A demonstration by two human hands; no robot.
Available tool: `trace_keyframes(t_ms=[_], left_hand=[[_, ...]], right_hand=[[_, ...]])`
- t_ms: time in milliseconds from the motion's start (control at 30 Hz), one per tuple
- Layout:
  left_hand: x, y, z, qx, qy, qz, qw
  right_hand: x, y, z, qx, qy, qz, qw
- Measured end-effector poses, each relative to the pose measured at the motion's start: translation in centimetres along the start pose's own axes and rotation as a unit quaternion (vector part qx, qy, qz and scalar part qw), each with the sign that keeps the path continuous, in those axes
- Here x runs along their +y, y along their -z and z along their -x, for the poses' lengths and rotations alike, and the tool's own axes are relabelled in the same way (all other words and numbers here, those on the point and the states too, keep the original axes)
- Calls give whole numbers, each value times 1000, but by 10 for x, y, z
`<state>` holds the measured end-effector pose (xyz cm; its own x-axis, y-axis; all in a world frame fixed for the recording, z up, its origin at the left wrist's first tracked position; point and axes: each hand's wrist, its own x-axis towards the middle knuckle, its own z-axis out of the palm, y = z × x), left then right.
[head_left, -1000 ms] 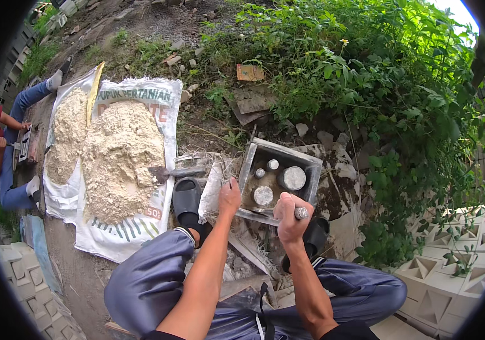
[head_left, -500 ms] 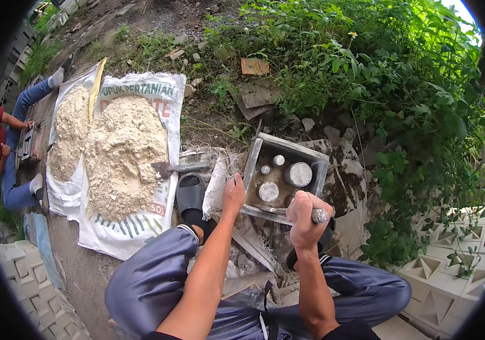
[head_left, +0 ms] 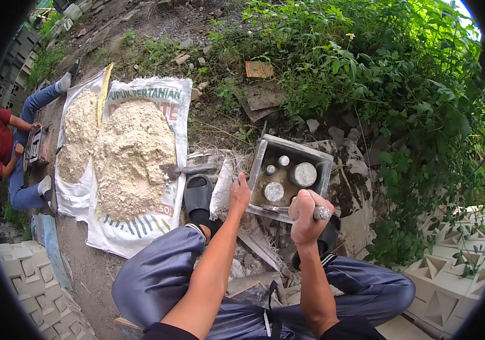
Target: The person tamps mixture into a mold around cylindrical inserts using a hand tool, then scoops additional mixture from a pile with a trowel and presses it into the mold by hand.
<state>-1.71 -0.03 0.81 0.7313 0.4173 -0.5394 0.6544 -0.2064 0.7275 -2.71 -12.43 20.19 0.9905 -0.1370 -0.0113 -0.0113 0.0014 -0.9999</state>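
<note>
1. Right hand: fist closed firmly round the handle of a hand tool, above the box's near wall. Its metal end seems to run left along that wall; exact contact unclear.
2. Left hand: fingers slightly curled, just beside the box's left wall. Can't tell whether they touch or grip it.
3. Inside the box: four pale-topped cylinders, two wide, two narrow. Nearest your right fingers is the near wide cylinder, to their left; the other wide cylinder stands beyond, by the box's right wall.
4. Technique, my judgement: short, light strokes along the near wall; wrist low, tool end clear of the cylinders, lest they tip. Brace the box's left wall with your left palm.
</note>
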Motion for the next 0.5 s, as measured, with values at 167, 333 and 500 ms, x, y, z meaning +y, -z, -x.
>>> trace_keyframes(t_ms=[167,333,500], left_hand=[[-5,-7,-8,-9,17,17,1000],[2,5,-1,16,40,-18,999],[6,-8,2,2,11,-3,1000]], right_hand=[[68,2,4,-33,122,110,986],[-5,-11,-2,-27,9,24,999],[75,7,15,-20,93,66,993]])
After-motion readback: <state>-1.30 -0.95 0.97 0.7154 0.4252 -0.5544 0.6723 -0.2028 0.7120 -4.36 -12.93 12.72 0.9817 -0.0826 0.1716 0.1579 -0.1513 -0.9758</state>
